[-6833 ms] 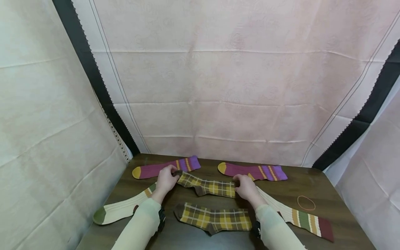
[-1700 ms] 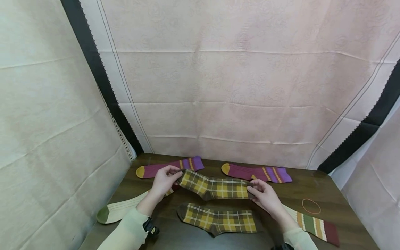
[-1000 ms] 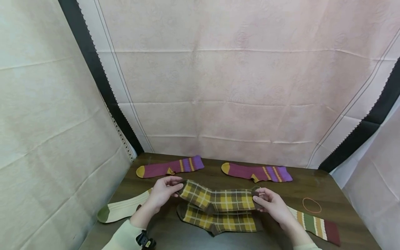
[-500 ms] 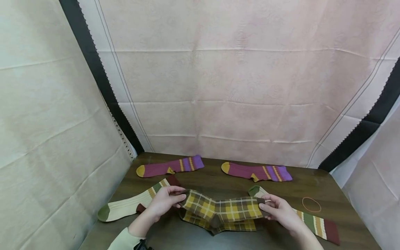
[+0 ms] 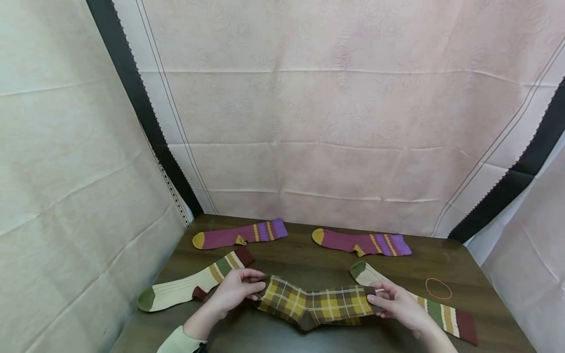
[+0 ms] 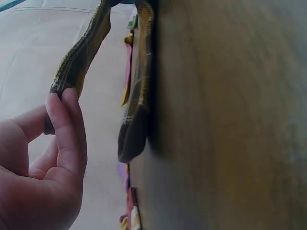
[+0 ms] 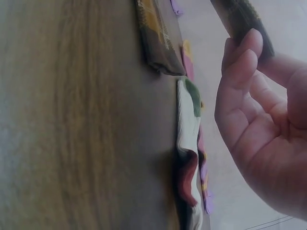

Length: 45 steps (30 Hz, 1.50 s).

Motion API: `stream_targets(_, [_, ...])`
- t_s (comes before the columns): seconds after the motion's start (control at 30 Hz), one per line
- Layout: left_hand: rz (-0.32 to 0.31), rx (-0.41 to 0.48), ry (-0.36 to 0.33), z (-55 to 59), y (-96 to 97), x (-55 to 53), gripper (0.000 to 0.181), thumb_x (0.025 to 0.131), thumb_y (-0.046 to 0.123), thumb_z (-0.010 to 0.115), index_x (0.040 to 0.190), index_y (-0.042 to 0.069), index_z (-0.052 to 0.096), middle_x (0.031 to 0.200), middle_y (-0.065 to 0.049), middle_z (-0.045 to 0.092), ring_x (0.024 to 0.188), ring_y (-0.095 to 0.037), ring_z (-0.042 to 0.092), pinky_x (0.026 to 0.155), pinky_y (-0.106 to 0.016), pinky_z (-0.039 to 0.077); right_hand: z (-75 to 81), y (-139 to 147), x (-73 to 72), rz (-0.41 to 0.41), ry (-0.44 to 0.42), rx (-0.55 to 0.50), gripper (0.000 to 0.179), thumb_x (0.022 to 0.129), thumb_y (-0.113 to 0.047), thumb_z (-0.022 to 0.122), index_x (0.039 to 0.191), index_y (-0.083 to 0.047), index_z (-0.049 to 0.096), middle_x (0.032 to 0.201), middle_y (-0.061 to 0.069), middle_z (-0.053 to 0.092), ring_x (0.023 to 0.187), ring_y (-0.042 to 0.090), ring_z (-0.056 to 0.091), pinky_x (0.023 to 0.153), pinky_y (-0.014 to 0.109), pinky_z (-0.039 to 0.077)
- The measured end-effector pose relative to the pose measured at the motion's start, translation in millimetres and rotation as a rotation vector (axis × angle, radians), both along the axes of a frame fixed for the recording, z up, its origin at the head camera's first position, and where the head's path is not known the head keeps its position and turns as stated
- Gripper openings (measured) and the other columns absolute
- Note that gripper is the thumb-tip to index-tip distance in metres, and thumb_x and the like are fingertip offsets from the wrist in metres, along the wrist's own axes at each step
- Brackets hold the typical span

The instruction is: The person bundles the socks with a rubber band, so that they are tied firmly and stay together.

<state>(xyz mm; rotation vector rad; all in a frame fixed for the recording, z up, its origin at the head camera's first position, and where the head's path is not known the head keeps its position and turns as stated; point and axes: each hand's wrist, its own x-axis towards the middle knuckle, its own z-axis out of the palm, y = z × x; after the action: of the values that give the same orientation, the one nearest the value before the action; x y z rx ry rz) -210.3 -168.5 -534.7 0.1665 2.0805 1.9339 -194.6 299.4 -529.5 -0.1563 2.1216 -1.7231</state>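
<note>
A yellow and brown plaid sock (image 5: pixel 315 301) is stretched sideways between my two hands. My left hand (image 5: pixel 238 289) pinches its dark toe between thumb and fingers. The dark cuff at the other end is pinched by my right hand (image 5: pixel 399 304). Beneath it lies a matching plaid sock (image 6: pixel 134 129), flat on the table and mostly covered in the head view. Both wrist views show the held sock (image 6: pixel 72 72) raised above the table, with a gap to the lower one, whose other end (image 7: pixel 160 48) shows in the right wrist view.
Two purple socks with yellow toes (image 5: pixel 240 234) (image 5: pixel 362 242) lie along the back of the wooden table (image 5: pixel 309 264). Cream striped socks (image 5: pixel 176 291) (image 5: pixel 441 311) lie at left and right. A thin orange rubber band (image 5: pixel 438 289) is at the right. Fabric walls surround the table.
Both hands lifted the far plaid sock off the table and brought it nearer, over the matching one, which it now mostly covers in the head view. The cream socks are uncovered more.
</note>
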Motion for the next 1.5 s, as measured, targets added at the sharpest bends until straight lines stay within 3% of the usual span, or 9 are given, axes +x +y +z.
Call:
stream_targets(0.3, [0.013,0.001,-0.014,-8.4,-0.8,1.0,0.037,0.099,0.01,0.078,0.129,-0.009,0.068,0.109,-0.013,0.07,0.085,-0.02,0.072,0.074,-0.034,0.064,-6.0,-2.3,-2.0,0.037,0.018,-0.01,0.044,0.108,-0.014,0.065,0.137,0.015,0.047,0.093,0.005,0.069,0.075,0.015,0.066,0.07,0.029,0.058])
stream_targets(0.57, [0.023,-0.039,-0.009,-19.6,-0.9,-0.3,0.038,0.098,0.011,0.079,0.13,-0.008,0.068,0.11,-0.012,0.07,0.084,-0.021,0.072,0.074,-0.036,0.064,-10.8,-4.8,-4.9,0.02,0.024,0.03,0.047,0.108,-0.016,0.066,0.139,0.015,0.047,0.098,0.006,0.069,0.077,0.018,0.067,0.071,0.032,0.06])
stream_targets(1.1, [0.013,-0.081,-0.009,-21.5,-6.3,-4.4,0.035,0.099,0.007,0.077,0.127,-0.013,0.067,0.112,-0.013,0.073,0.086,-0.024,0.074,0.074,-0.038,0.065,-18.2,-6.5,-6.7,0.05,0.073,0.118,0.041,0.105,-0.012,0.07,0.132,0.013,0.053,0.1,0.007,0.07,0.089,0.02,0.068,0.072,0.037,0.061])
stream_targets(1.5, [0.018,-0.149,-0.018,-18.7,-10.5,-6.5,0.019,0.099,0.009,0.076,0.106,-0.009,0.073,0.087,-0.014,0.077,0.063,-0.018,0.072,0.065,-0.036,0.064,-21.3,-5.8,-7.2,0.074,0.021,0.168,0.037,0.105,-0.014,0.069,0.127,0.012,0.055,0.09,0.006,0.071,0.08,0.023,0.07,0.069,0.038,0.062])
